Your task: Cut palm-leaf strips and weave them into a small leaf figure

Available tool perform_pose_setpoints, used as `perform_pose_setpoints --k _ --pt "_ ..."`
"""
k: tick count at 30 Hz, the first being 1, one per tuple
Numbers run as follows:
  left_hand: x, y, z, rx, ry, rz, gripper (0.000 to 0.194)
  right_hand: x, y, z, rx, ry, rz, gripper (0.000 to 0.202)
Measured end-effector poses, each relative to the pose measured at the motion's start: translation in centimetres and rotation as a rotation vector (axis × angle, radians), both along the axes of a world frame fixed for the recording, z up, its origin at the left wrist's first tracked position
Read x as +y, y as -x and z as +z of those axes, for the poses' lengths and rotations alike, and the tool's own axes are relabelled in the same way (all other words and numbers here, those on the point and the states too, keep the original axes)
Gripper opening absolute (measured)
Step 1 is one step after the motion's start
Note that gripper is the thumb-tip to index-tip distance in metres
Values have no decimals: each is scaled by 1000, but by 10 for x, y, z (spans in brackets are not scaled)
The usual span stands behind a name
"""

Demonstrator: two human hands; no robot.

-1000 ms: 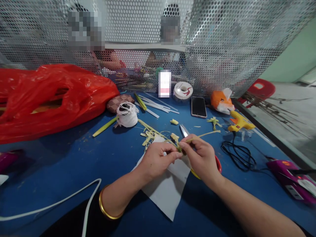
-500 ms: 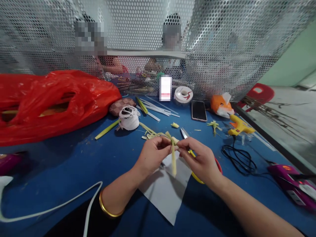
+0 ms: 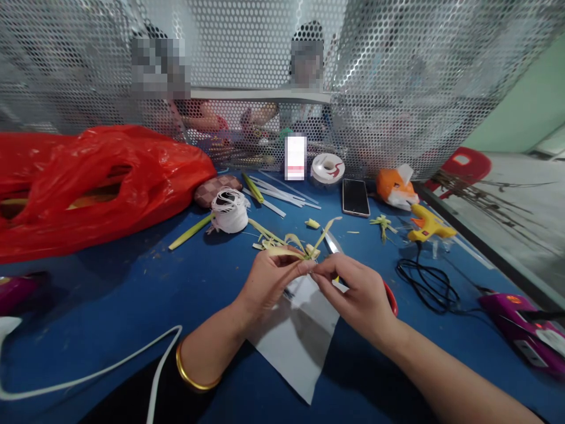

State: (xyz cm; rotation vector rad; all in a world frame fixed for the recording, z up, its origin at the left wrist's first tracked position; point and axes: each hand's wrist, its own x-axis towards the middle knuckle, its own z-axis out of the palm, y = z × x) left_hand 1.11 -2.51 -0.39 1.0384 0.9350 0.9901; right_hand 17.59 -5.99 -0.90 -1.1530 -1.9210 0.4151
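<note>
In the head view, my left hand [image 3: 273, 277] pinches pale green leaf strips [image 3: 314, 244] between thumb and fingers, where they cross in a small bundle. One strip curves back over my left fingers and another sticks up to the right. My right hand [image 3: 359, 288] is closed in a pinch beside the bundle; what its fingertips hold is too small to make out. Partly covered by the right hand lie scissors [image 3: 332, 241], blades pointing away from me. Under both hands rests a sheet of white paper [image 3: 293, 353]. Trimmed leaf scraps [image 3: 269, 240] are just behind the left hand.
A white string ball [image 3: 230, 212] and a red plastic bag [image 3: 106, 182] are on the left. Farther back are a ribbon spool [image 3: 315, 170] and a phone [image 3: 355, 198]. On the right lie a woven leaf piece [image 3: 383, 226], a yellow glue gun [image 3: 428, 225] and a purple power strip [image 3: 523, 333].
The strip that hung down in front of my fingers now points up and to the right. My right hand has shifted slightly down at the bundle, and the left still grips it.
</note>
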Motion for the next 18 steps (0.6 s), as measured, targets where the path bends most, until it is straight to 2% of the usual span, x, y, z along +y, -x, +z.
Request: perform_pose_setpoints --k 5,9,12,16,18 --pt "3 -1 0 -41 83 35 24 1 4 1 148 176 -36 13" --pt "4 -1 -1 -50 62 24 20 0 4 2 148 156 -8 14" --pt "5 0 -2 -71 49 4 15 -2 0 4 104 19 -1 13" --pt "8 2 -4 -32 15 -67 16 2 -9 6 -20 -347 -242 13" --pt "10 3 -5 12 0 -101 17 6 -12 7 -120 -403 -285 17"
